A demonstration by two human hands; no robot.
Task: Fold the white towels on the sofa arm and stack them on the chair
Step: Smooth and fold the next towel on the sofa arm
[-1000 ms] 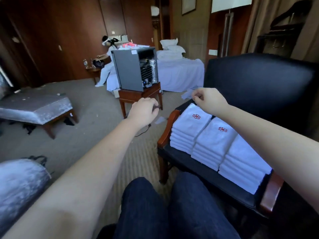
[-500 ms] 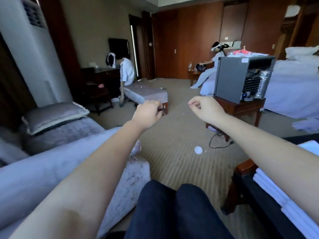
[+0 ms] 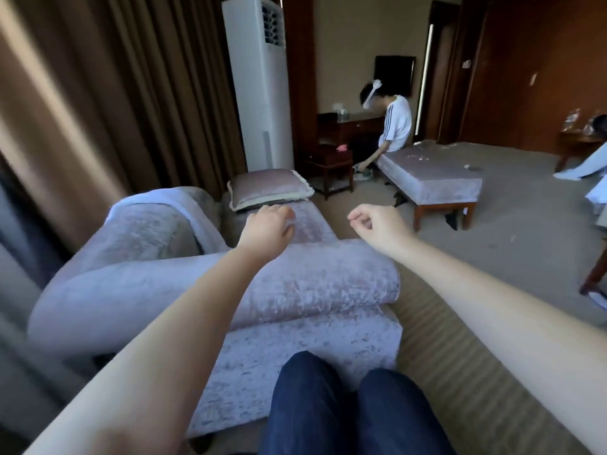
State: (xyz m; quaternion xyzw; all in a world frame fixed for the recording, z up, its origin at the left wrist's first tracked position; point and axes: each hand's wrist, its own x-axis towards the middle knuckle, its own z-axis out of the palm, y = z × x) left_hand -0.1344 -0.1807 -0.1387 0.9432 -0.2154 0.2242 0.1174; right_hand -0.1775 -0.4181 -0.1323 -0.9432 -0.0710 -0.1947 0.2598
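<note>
A white towel [image 3: 197,221] lies draped over the rounded top of the grey velvet sofa [image 3: 295,290], left of centre. My left hand [image 3: 267,226] hovers over the sofa seat just right of that towel, fingers loosely bent and holding nothing. My right hand [image 3: 377,224] hangs in the air past the near sofa arm [image 3: 328,277], thumb and forefinger pinched together, empty. Only a wooden leg of the chair [image 3: 593,277] shows at the right edge, with a sliver of white towel [image 3: 598,298] below it. The folded stacks are out of view.
A cushion [image 3: 267,188] rests at the sofa's far end. Behind it stand a tall white air conditioner [image 3: 259,93] and brown curtains [image 3: 115,110]. A person [image 3: 392,126] sits on a padded bench [image 3: 430,172] beside a small wooden table [image 3: 330,165]. My knees [image 3: 345,405] are at the bottom.
My view has swung left from the chair with the folded stacks to the sofa. Both empty hands travelled along, and the left hand's fingers have loosened over the sofa seat.
</note>
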